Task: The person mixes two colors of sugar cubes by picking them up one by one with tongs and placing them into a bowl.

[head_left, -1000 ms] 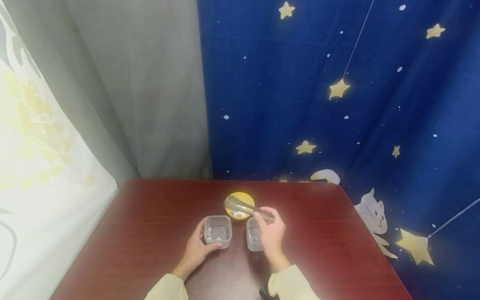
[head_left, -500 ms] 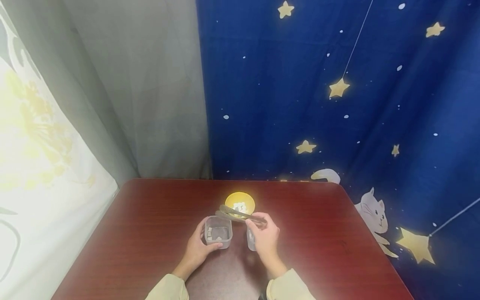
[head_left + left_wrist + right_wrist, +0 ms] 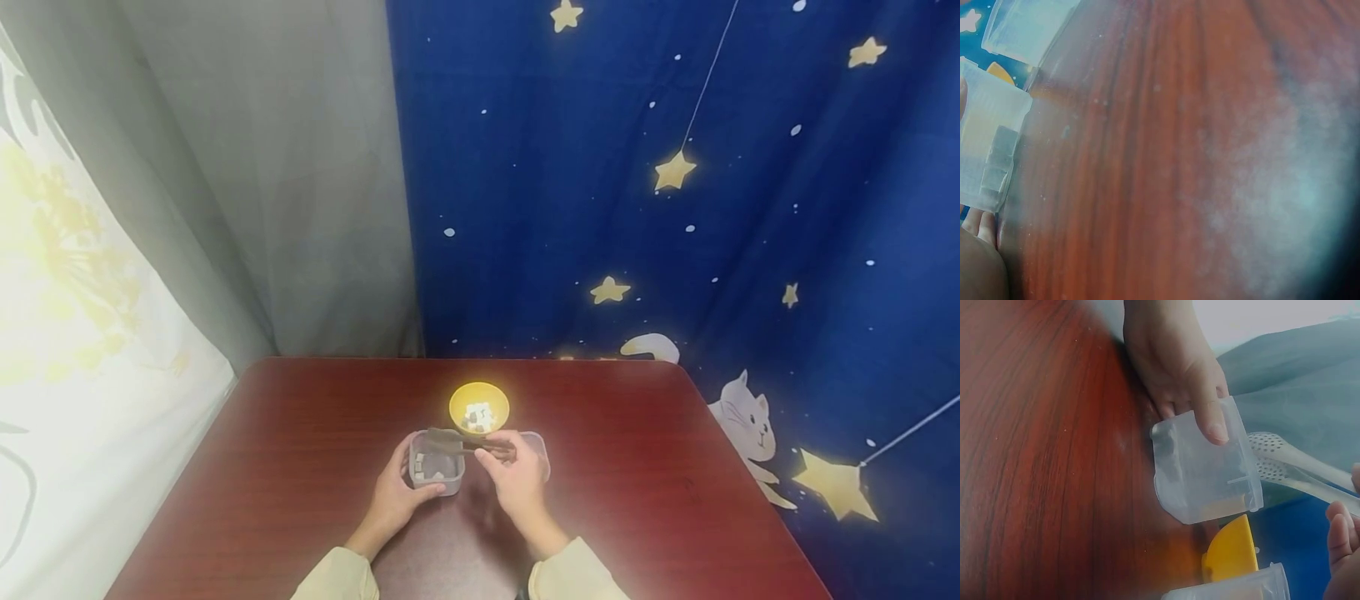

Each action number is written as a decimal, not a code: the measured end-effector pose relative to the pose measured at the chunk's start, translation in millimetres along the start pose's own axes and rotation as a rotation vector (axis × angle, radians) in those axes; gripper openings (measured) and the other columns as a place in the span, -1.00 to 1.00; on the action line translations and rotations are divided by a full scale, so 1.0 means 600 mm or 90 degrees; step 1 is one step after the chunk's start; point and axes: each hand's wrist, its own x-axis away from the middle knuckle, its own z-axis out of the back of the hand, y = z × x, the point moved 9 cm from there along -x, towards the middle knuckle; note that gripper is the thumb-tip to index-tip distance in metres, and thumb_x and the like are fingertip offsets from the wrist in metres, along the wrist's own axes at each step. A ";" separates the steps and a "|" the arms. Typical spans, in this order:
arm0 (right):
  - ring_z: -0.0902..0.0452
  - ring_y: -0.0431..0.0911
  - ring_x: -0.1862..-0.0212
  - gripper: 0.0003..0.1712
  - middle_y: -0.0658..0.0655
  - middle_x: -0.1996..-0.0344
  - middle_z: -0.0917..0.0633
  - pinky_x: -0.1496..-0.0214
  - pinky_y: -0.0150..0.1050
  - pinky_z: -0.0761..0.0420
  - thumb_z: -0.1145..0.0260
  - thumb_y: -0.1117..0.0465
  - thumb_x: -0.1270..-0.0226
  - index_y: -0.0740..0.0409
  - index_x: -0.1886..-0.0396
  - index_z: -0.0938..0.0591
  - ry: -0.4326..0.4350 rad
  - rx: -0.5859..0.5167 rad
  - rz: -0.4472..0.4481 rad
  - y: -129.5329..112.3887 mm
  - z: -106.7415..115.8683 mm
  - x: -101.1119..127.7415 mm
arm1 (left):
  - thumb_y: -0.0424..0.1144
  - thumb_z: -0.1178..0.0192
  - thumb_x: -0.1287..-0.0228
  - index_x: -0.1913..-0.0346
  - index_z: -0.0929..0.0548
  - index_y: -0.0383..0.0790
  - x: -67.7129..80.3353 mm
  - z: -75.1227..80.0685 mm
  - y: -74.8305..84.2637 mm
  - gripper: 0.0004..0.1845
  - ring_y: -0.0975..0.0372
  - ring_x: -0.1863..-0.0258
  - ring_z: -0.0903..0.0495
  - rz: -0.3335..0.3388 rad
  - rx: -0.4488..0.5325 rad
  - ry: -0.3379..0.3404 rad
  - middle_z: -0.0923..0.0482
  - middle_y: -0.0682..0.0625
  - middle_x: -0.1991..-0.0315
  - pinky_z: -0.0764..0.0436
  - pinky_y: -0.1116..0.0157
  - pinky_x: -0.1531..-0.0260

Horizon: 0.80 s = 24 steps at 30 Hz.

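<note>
My left hand [image 3: 393, 496] grips a clear plastic container [image 3: 448, 490] by its side, thumb along the near wall. Small pale cubes [image 3: 419, 467] lie at its left inside; in the left wrist view, grey-looking blocks [image 3: 994, 178] show through its wall. My right hand [image 3: 520, 483] pinches metal tongs [image 3: 444, 442], whose ends reach over that container. In the right wrist view the perforated tong ends [image 3: 1266, 442] are a little apart, beyond the container's rim. I cannot tell whether they hold a cube. Behind the containers, a yellow bowl [image 3: 480, 390] holds several white cubes [image 3: 480, 414].
A second clear container [image 3: 542, 454] stands on the right, mostly hidden by my right hand. Everything rests on a dark red wooden table [image 3: 322, 425]. A grey curtain [image 3: 300, 208] and a blue star-patterned curtain [image 3: 525, 208] hang behind it.
My right hand has brought the tongs from over the yellow bowl toward me and left, over the left container. The bowl's cubes are now uncovered. The left hand has kept its grip.
</note>
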 end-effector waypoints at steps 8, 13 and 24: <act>-0.71 -0.07 0.34 -0.73 0.10 0.35 -0.76 0.27 -0.27 -0.69 -0.52 0.24 -0.09 0.19 0.22 -0.67 -0.072 0.032 0.023 0.003 -0.022 -0.004 | -0.11 -0.62 0.23 -0.45 -0.22 -0.20 0.002 0.001 0.005 0.12 -0.04 -0.18 -0.48 0.000 0.007 0.004 -0.44 -0.21 -0.25 -0.43 -0.01 -0.19; -0.71 -0.12 0.37 -0.73 0.05 0.38 -0.77 0.32 -0.30 -0.68 -0.54 0.26 -0.04 0.15 0.24 -0.68 -0.088 0.075 0.033 0.001 -0.032 -0.004 | -0.10 -0.61 0.21 -0.45 -0.22 -0.18 0.002 0.000 0.002 0.11 -0.05 -0.19 -0.47 -0.001 0.001 0.000 -0.42 -0.21 -0.27 -0.43 -0.02 -0.19; -0.68 -0.21 0.43 -0.72 0.01 0.43 -0.77 0.37 -0.33 -0.66 -0.54 0.28 -0.02 0.09 0.25 -0.66 -0.098 0.136 0.067 0.001 -0.048 -0.002 | -0.10 -0.62 0.23 -0.45 -0.22 -0.19 0.001 0.000 0.001 0.12 -0.03 -0.15 -0.51 -0.008 -0.002 0.006 -0.44 -0.18 -0.27 -0.47 0.00 -0.14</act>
